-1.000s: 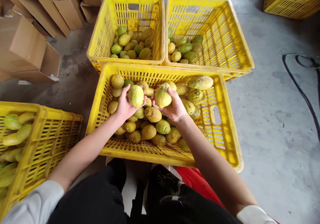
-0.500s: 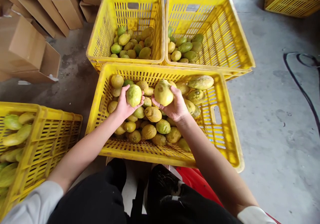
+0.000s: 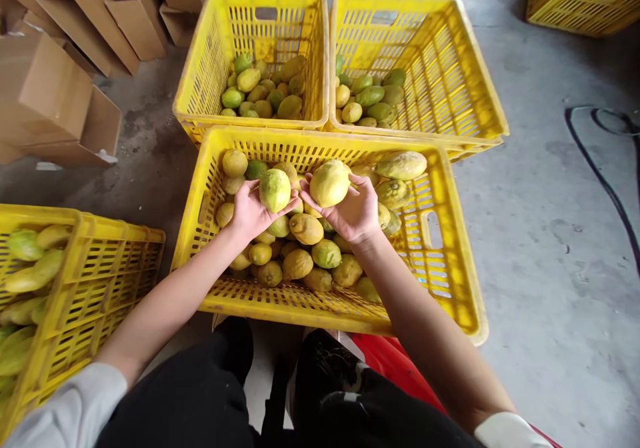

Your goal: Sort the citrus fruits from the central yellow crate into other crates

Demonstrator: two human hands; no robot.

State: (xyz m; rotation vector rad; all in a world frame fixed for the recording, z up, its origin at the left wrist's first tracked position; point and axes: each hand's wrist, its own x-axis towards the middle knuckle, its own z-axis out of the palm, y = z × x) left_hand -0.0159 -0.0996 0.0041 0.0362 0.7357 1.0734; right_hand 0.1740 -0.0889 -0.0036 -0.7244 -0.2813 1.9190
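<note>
A rounded green-yellow papaya (image 3: 275,191) rests in my left hand (image 3: 249,213), its fingers curled under and around the far side. My right hand (image 3: 361,213) cups a larger, paler yellow papaya (image 3: 329,184), palm turned up and the thumb against its side. Both fruits are held side by side, a little apart, above the front yellow crate (image 3: 220,299). Inside that crate lie several papayas (image 3: 306,229), yellow to green, some with brown blemishes; my hands cover part of them.
Behind stand two more yellow crates, a left one (image 3: 326,58) and a right one (image 3: 440,55), with papayas at their bottoms. Another crate (image 3: 117,261) holding longer papayas is at my left. Cardboard boxes (image 3: 50,95) are piled back left. A black cable (image 3: 603,180) lies on the floor.
Both papayas have turned in my hands; the brown spot on the right one no longer shows. The left fruit has shifted slightly right, and the fingers of my right hand have loosened a little.
</note>
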